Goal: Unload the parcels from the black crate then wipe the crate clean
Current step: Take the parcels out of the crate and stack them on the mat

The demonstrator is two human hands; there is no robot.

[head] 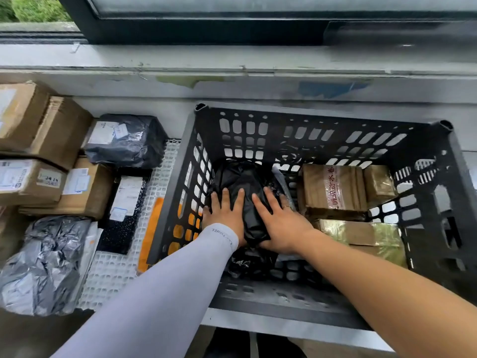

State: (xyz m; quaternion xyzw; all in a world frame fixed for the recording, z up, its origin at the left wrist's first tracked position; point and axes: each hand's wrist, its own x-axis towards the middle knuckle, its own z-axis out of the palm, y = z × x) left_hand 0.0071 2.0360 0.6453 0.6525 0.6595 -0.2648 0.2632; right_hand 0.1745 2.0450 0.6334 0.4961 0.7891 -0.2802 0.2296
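Both hands — left hand (224,215), right hand (280,223) — spread flat on the black poly-bag parcel (240,182) at the black crate's (185,161) left end. Likely soft, slippery (light?) — cup both sides from beneath.

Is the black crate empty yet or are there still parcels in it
Not empty. The black crate still holds a black bag parcel under both hands and taped brown boxes.
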